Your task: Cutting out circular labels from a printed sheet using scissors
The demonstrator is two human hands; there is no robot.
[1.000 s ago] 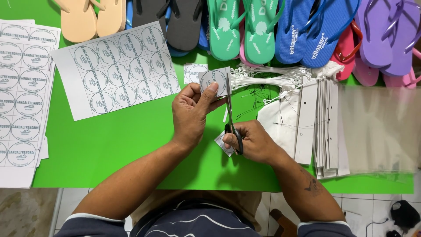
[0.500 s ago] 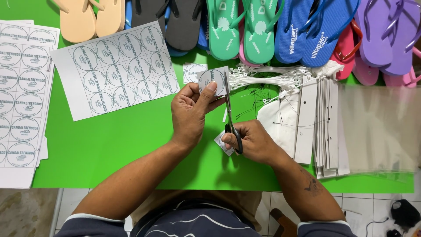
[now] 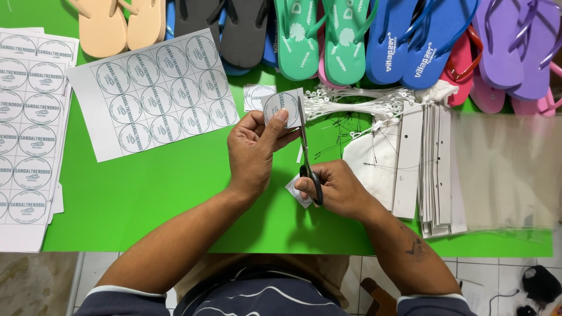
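Observation:
My left hand [image 3: 253, 149] pinches a small round paper label [image 3: 281, 107] with a grey printed ring, held up over the green table [image 3: 152, 193]. My right hand [image 3: 333, 190] grips black-handled scissors [image 3: 305, 146], blades pointing up along the label's right edge. A small cut paper scrap [image 3: 296, 194] lies under my right fingers. Another cut label piece [image 3: 257, 95] rests on the table just left of the held one.
A sheet of round labels [image 3: 153, 90] lies left of my hands, with a stack of more sheets [image 3: 29, 129] at the far left. Flip-flops in several colours [image 3: 345, 35] line the far edge. White plastic ties [image 3: 357, 102], card strips [image 3: 436, 169] and clear bags [image 3: 506, 169] lie right.
The scissors have edged along the label's right side and my left hand has turned the label slightly. Both hands stay in the same place.

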